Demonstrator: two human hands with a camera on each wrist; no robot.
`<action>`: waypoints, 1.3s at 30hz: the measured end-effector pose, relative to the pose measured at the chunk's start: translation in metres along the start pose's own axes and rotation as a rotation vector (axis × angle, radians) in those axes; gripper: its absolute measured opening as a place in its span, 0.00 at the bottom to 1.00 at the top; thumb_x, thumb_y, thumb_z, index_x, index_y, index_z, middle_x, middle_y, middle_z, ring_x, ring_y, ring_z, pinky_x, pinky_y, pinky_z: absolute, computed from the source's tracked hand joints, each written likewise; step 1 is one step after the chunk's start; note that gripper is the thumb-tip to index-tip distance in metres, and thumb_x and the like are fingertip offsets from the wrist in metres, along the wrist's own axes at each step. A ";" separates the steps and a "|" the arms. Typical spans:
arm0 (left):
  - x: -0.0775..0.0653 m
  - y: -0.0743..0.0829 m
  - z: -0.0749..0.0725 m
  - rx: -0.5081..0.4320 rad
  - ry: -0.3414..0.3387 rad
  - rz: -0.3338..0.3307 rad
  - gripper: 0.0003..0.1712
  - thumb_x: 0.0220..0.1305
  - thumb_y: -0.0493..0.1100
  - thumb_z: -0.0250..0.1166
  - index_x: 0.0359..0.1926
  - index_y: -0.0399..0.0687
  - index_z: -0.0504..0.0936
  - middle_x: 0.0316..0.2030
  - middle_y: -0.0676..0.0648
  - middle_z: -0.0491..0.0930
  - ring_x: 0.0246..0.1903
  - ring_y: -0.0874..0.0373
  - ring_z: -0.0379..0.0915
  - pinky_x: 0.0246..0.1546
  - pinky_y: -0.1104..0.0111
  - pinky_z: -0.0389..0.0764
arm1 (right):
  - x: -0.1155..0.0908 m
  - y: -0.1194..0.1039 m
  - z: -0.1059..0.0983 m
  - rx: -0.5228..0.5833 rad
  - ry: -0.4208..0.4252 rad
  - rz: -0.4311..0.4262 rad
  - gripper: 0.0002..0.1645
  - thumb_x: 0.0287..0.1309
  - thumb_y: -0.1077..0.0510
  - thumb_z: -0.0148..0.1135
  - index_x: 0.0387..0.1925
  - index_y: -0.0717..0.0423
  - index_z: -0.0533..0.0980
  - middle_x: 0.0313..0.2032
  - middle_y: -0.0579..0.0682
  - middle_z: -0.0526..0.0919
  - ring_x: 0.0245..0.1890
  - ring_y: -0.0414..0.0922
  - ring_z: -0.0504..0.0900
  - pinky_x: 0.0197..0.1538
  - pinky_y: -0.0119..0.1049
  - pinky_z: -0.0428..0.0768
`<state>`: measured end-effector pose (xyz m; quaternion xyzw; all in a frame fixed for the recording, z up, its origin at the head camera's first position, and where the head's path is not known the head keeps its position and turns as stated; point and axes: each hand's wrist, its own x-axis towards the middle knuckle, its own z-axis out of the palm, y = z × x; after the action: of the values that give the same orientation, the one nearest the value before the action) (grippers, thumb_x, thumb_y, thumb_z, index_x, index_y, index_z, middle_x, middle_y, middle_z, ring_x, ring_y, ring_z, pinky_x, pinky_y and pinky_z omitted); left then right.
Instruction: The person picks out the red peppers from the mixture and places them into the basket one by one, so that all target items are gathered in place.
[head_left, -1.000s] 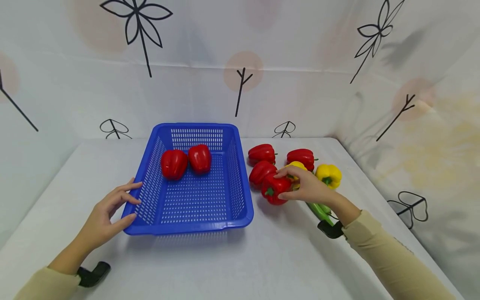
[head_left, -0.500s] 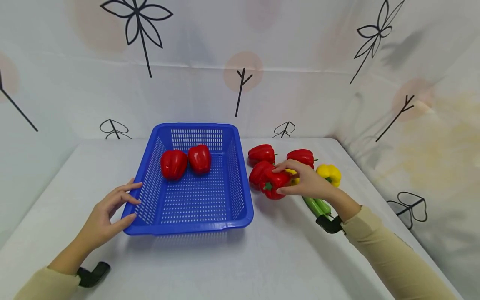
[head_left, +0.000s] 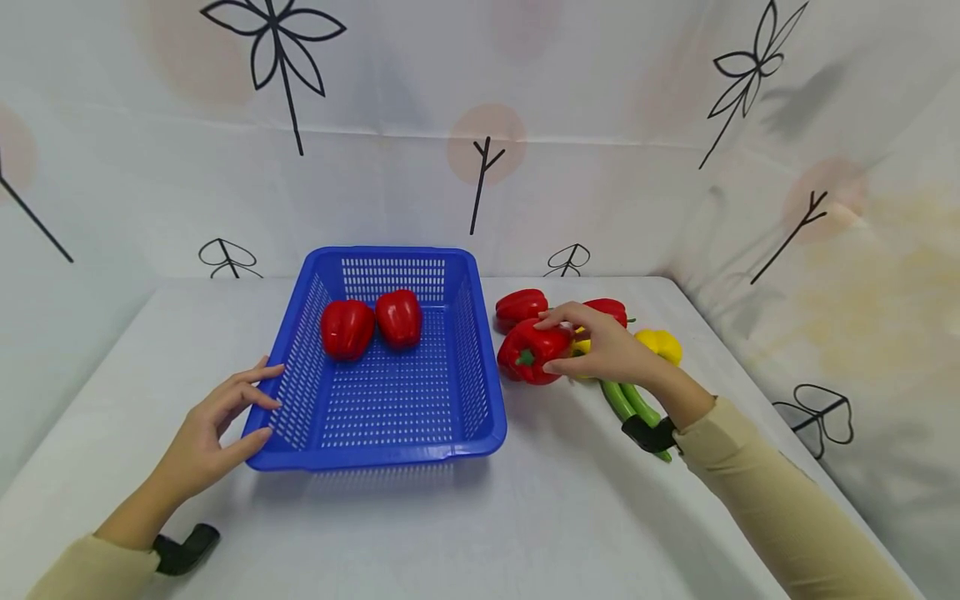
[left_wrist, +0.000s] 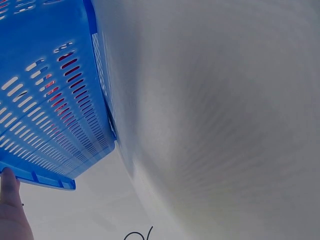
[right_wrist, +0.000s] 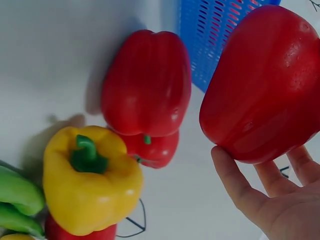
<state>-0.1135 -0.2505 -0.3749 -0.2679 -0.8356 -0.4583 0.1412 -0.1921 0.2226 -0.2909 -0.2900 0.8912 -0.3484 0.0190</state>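
A red bell pepper (head_left: 542,354) is held by my right hand (head_left: 611,346), thumb on its near side and fingers over its far side. It is raised, overlapping another red pepper in the head view; its stem end faces left and toward me. In the right wrist view the fingertips press on the held pepper's lower part. My left hand (head_left: 213,425) rests with loosely extended fingers and thumb on the left rim of a blue plastic basket (head_left: 375,459). Two red peppers lie inside it: one on the left (head_left: 347,330), one beside it (head_left: 399,319).
Right of the basket are a red pepper at the back (head_left: 519,306), another red pepper (head_left: 609,310) partly behind my hand, yellow peppers (head_left: 662,344) and long green peppers (head_left: 628,402). A white cloth covers the table (head_left: 420,542); a patterned curtain (head_left: 390,183) hangs behind.
My right hand has lifted the red pepper and moved it slightly back and to the left, uncovering more of the green peppers. My left hand and the basket have stayed put.
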 end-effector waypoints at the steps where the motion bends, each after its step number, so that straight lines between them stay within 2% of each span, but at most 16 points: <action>1: 0.000 0.000 0.000 0.002 0.001 -0.001 0.20 0.48 0.23 0.64 0.41 0.43 0.74 0.62 0.49 0.65 0.67 0.60 0.50 0.54 0.83 0.59 | 0.001 -0.001 0.000 -0.005 0.001 0.000 0.30 0.42 0.59 0.74 0.50 0.53 0.73 0.54 0.52 0.74 0.53 0.51 0.71 0.49 0.51 0.76; 8: 0.000 0.001 0.000 0.001 0.006 0.001 0.19 0.48 0.23 0.64 0.41 0.43 0.75 0.62 0.50 0.66 0.67 0.61 0.50 0.54 0.83 0.59 | 0.008 -0.004 0.001 0.000 -0.006 -0.032 0.28 0.43 0.59 0.73 0.49 0.54 0.74 0.54 0.51 0.74 0.55 0.50 0.70 0.53 0.51 0.74; 18: 0.000 0.000 0.000 -0.005 0.004 0.009 0.19 0.48 0.22 0.63 0.41 0.42 0.75 0.62 0.48 0.66 0.67 0.60 0.50 0.54 0.83 0.59 | 0.017 -0.011 0.002 0.020 -0.008 -0.071 0.28 0.45 0.59 0.73 0.50 0.55 0.74 0.55 0.51 0.73 0.55 0.48 0.70 0.52 0.48 0.75; 30: 0.000 -0.002 0.001 -0.008 0.002 0.016 0.20 0.47 0.22 0.63 0.41 0.42 0.75 0.62 0.49 0.66 0.67 0.59 0.50 0.55 0.82 0.60 | 0.027 -0.020 0.004 0.018 -0.025 -0.062 0.30 0.45 0.58 0.72 0.52 0.53 0.72 0.56 0.50 0.72 0.55 0.48 0.70 0.52 0.49 0.74; 39: 0.000 -0.002 0.001 -0.008 0.001 0.022 0.20 0.47 0.22 0.63 0.41 0.42 0.75 0.62 0.48 0.66 0.67 0.59 0.50 0.55 0.82 0.59 | 0.037 -0.026 0.008 0.050 -0.054 -0.077 0.30 0.46 0.56 0.72 0.53 0.50 0.72 0.57 0.50 0.71 0.54 0.50 0.71 0.46 0.45 0.79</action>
<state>-0.1148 -0.2506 -0.3773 -0.2775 -0.8307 -0.4602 0.1456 -0.2077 0.1829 -0.2739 -0.3326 0.8696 -0.3632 0.0369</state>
